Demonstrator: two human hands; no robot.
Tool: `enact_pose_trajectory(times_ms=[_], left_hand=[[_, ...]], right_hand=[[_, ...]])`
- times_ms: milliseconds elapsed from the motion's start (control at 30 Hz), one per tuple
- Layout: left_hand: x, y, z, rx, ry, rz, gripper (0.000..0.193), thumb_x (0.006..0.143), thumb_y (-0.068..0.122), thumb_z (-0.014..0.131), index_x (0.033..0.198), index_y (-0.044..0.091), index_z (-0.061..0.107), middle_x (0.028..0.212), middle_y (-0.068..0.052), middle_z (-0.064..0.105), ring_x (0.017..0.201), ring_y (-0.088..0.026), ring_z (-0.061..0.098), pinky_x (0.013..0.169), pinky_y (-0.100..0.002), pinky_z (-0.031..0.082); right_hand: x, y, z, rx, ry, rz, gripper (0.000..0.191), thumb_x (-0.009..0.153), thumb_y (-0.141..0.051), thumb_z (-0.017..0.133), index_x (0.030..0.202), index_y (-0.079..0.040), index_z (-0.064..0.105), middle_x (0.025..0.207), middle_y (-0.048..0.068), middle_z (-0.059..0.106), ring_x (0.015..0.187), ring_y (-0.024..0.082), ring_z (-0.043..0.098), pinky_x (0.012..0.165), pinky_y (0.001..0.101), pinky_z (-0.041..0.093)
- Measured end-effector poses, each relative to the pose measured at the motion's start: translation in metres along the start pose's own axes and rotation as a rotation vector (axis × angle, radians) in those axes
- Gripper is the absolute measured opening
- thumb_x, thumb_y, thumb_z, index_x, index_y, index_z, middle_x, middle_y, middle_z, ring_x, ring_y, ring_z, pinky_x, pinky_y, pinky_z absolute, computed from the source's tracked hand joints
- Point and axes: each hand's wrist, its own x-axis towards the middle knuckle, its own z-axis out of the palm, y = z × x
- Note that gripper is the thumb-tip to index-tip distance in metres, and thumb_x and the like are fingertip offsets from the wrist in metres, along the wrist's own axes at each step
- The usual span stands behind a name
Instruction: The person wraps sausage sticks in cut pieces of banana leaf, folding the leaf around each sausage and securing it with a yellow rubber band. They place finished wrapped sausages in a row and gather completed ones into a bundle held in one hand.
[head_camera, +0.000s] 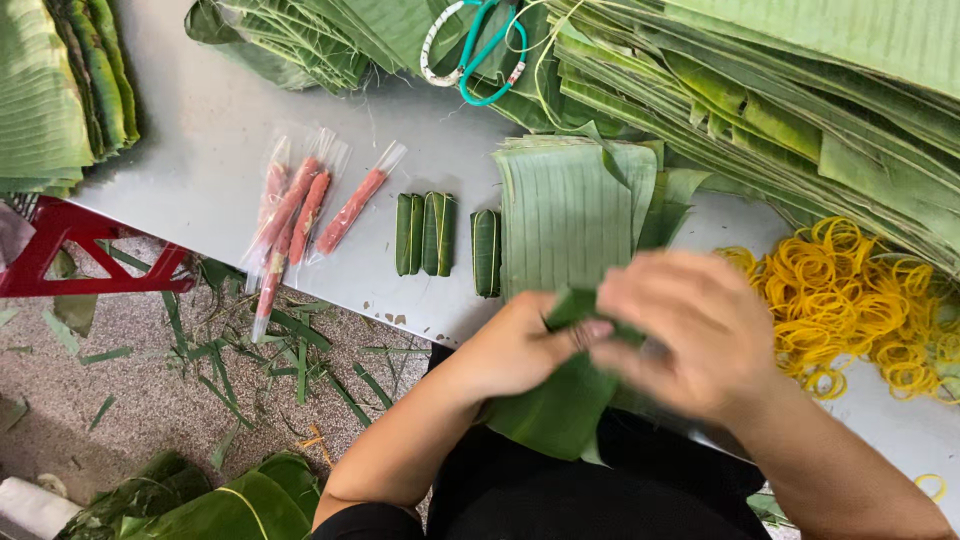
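Both my hands hold one green banana leaf piece over the table's near edge. My left hand grips its upper left part, thumb on top. My right hand, blurred by motion, closes over the leaf's right side. What the leaf wraps is hidden. Just beyond my hands lies a stack of cut leaf sheets. Three wrapped green leaf rolls lie side by side left of that stack. Several pink sausages in clear plastic sleeves lie further left.
A grey table carries big piles of banana leaves at the back right and left. Green-handled scissors rest on the leaves. A heap of yellow rubber bands sits at the right. Leaf scraps litter the floor beside a red stool.
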Motion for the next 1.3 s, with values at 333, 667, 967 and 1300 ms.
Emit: enact_pose_trajectory(times_ms=[333,667,967,1300], left_hand=[[-0.03,0.031,-0.02,0.592,-0.132,0.022,0.021,0.091,0.03,0.076,0.098,0.01,0.074,0.075,-0.015,0.071,0.068,-0.033,0.071,0.064,-0.041,0.054],[-0.065,-0.012,-0.154,1.226,1.308,0.128,0.029,0.096,0.011,0.075,0.124,0.007,0.07,0.121,-0.01,0.072,0.113,-0.033,0.066,0.098,-0.043,0.05],[-0.067,-0.034,-0.215,1.3,1.261,0.12,0.015,0.099,0.019,0.078,0.11,0.009,0.076,0.119,-0.011,0.074,0.109,-0.033,0.066,0.096,-0.045,0.05],[-0.061,-0.009,-0.217,1.071,1.183,0.18,0.013,0.093,0.011,0.082,0.101,0.004,0.076,0.111,-0.017,0.067,0.105,-0.033,0.064,0.09,-0.043,0.053]], right_hand=[[-0.018,0.016,0.006,-0.089,-0.113,0.347,0.012,0.082,-0.022,0.082,0.081,-0.013,0.074,0.066,0.004,0.063,0.058,0.025,0.063,0.053,0.0357,0.045],[-0.016,-0.001,0.025,-0.036,0.017,0.099,0.047,0.073,0.003,0.065,0.12,-0.004,0.07,0.123,0.014,0.069,0.12,0.033,0.067,0.103,0.0436,0.057],[-0.032,0.006,0.054,-0.109,-0.33,0.187,0.048,0.074,0.001,0.066,0.119,-0.013,0.073,0.126,0.007,0.07,0.124,0.028,0.062,0.104,0.0426,0.05],[-0.03,0.006,0.051,-0.129,-0.325,0.13,0.05,0.071,0.001,0.067,0.118,-0.014,0.074,0.125,0.004,0.07,0.122,0.027,0.064,0.103,0.0421,0.052]])
